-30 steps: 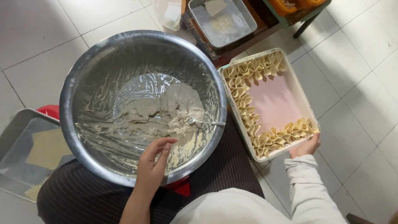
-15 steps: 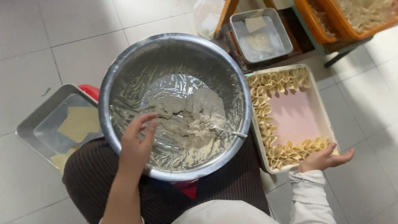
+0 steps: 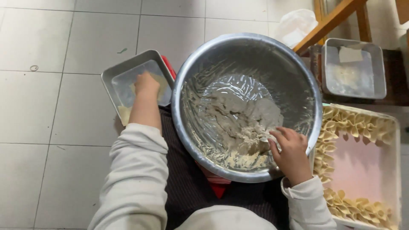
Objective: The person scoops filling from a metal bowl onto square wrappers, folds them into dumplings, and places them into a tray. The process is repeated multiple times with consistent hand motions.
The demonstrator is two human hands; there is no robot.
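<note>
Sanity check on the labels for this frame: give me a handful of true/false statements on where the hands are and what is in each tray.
1. The left hand reaches into the small metal tray on the floor. True.
2. The right hand rests on the tray of folded dumplings. False: it is inside the big steel bowl, at the grey filling.
3. The dumplings fill the whole white tray. False: they line its edges, and the pink middle is bare.
4. Another metal tray sits beyond the white one. True.
5. The steel bowl is full to the rim. False: filling covers only its bottom.
</note>
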